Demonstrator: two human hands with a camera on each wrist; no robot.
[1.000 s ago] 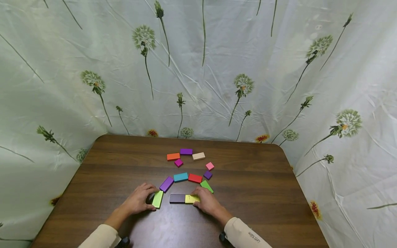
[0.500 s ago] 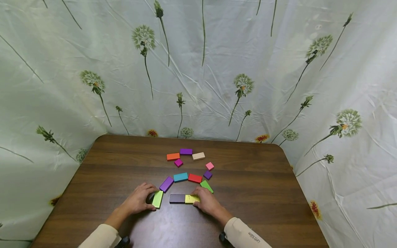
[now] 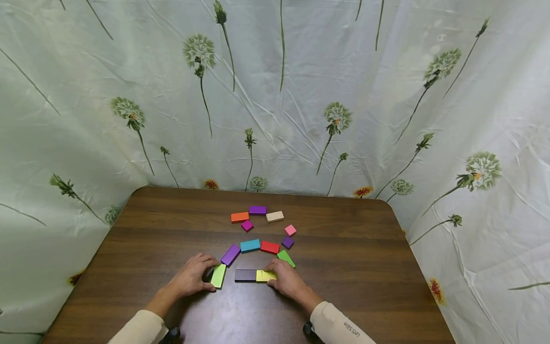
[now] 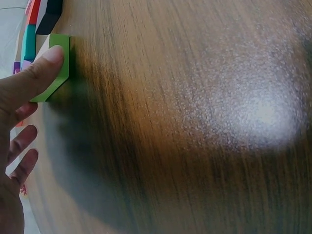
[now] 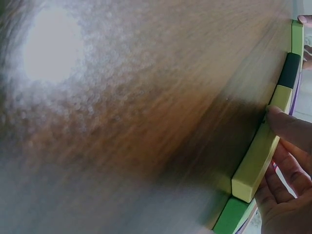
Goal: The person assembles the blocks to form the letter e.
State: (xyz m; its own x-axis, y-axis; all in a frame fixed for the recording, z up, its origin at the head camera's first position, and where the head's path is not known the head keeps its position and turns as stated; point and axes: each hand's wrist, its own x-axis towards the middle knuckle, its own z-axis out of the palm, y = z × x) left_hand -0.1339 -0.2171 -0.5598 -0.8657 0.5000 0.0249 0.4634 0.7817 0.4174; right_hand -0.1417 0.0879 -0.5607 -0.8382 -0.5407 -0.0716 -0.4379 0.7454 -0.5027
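My left hand (image 3: 192, 275) pinches a light green block (image 3: 218, 276) by its two ends, thumb at the near end and fingers at the far end. In the left wrist view the thumb lies on that green block (image 4: 59, 73). My right hand (image 3: 287, 279) holds a yellow block (image 3: 263, 276) between thumb and fingers, its right part hidden under the hand. A dark grey-purple block (image 3: 245, 275) lies end to end with the yellow one. Behind them a purple block (image 3: 230, 255), a blue one (image 3: 250, 246), a red one (image 3: 270, 247) and a green one (image 3: 286, 258) form an arch.
Beyond the arch lie an orange block (image 3: 239, 218), a purple block (image 3: 258, 210), a beige block (image 3: 275, 217) and a magenta piece (image 3: 247, 225). A pink piece (image 3: 290, 230) and a dark purple piece (image 3: 288, 242) sit right. A flowered curtain (image 3: 266, 95) hangs behind the wooden table (image 3: 352, 267).
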